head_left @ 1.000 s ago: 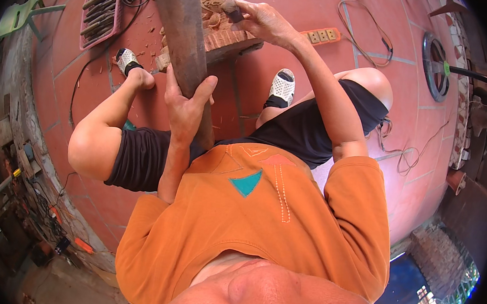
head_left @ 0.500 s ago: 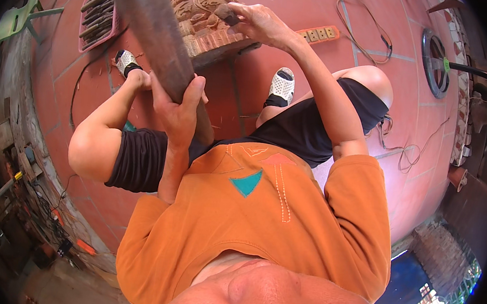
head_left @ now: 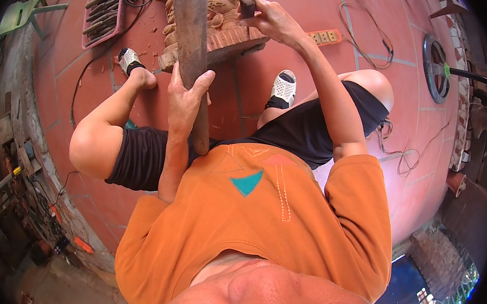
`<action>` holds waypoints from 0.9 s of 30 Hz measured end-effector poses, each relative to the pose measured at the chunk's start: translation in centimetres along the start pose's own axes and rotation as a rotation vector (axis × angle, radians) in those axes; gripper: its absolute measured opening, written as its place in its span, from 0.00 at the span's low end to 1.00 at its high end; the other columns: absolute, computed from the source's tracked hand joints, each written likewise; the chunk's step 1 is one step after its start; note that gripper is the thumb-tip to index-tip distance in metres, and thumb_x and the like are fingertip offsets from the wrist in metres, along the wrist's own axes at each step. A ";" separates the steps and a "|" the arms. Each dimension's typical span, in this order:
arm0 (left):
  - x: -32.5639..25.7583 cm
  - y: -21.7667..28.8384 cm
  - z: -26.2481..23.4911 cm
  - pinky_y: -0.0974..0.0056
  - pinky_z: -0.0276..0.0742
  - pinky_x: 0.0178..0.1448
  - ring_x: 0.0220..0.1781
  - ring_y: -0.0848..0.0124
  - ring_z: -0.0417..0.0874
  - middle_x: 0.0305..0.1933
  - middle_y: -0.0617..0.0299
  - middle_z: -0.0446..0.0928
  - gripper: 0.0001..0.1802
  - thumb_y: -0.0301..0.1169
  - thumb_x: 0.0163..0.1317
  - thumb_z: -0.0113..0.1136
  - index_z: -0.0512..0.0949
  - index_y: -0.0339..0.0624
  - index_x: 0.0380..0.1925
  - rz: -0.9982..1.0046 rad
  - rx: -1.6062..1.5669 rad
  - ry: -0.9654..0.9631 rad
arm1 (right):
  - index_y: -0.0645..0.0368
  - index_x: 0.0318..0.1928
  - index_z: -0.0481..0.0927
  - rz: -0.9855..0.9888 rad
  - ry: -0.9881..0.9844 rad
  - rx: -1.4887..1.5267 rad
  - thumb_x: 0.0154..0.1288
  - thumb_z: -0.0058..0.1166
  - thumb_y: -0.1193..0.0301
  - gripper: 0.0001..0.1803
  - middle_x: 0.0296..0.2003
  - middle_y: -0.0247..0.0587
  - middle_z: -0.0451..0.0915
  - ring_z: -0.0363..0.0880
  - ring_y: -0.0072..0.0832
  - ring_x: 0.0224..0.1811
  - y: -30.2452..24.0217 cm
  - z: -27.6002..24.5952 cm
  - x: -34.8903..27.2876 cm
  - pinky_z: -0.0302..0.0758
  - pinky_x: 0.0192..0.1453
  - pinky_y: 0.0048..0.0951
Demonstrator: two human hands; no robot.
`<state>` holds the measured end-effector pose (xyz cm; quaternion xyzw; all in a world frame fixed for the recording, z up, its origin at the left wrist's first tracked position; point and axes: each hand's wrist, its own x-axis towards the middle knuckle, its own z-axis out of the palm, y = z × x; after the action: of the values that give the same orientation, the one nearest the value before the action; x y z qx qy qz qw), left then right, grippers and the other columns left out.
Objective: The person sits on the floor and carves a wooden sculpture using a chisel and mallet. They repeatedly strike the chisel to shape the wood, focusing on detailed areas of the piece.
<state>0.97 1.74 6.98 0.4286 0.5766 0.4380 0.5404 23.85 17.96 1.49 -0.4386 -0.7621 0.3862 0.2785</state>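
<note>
1. The club (head_left: 190, 37), a long, dark brown wooden piece with a worn surface, is slanting slightly, its broad, rounded end pointing away and its slimmer handle running back toward the lap. The left hand (head_left: 189, 96) is wrapping around it near the middle.
2. The short, stubby dark tool (head_left: 247, 7) is sitting pinched in the right hand's (head_left: 273, 25) fingers, beside the carving's right edge; contact is unclear.
3. The carving (head_left: 221, 41), reddish-brown wood, is showing curling relief above a ridged near edge, the club partly covering it.

Left hand (head_left: 186, 101) gripping club (head_left: 189, 31), right hand (head_left: 278, 24) holding tool (head_left: 247, 6); carved wood (head_left: 222, 21)
</note>
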 end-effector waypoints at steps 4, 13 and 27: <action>-0.2 0.1 0.1 0.72 0.72 0.25 0.21 0.79 0.75 0.29 0.65 0.77 0.25 0.36 0.66 0.68 0.71 0.34 0.55 0.001 0.004 -0.006 | 0.58 0.54 0.77 0.024 -0.027 -0.011 0.67 0.60 0.79 0.16 0.44 0.37 0.86 0.86 0.27 0.48 -0.4 0.0 0.0 0.81 0.57 0.33; -0.2 -0.3 0.4 0.72 0.72 0.25 0.21 0.78 0.75 0.27 0.65 0.76 0.28 0.37 0.65 0.69 0.70 0.33 0.57 -0.012 0.003 -0.021 | 0.59 0.55 0.78 -0.033 0.025 0.140 0.67 0.58 0.81 0.17 0.44 0.35 0.85 0.84 0.24 0.51 -1.9 -2.7 -0.9 0.81 0.59 0.30; -0.7 0.6 1.0 0.71 0.73 0.28 0.24 0.78 0.76 0.31 0.64 0.77 0.25 0.33 0.64 0.70 0.71 0.35 0.55 0.024 -0.056 0.018 | 0.58 0.55 0.77 -0.025 -0.057 0.047 0.64 0.58 0.81 0.19 0.41 0.35 0.86 0.84 0.25 0.41 -0.5 -0.1 -1.0 0.82 0.50 0.33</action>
<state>1.99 1.26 7.67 0.4163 0.5636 0.4642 0.5418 24.20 16.92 1.92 -0.4115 -0.7659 0.4128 0.2716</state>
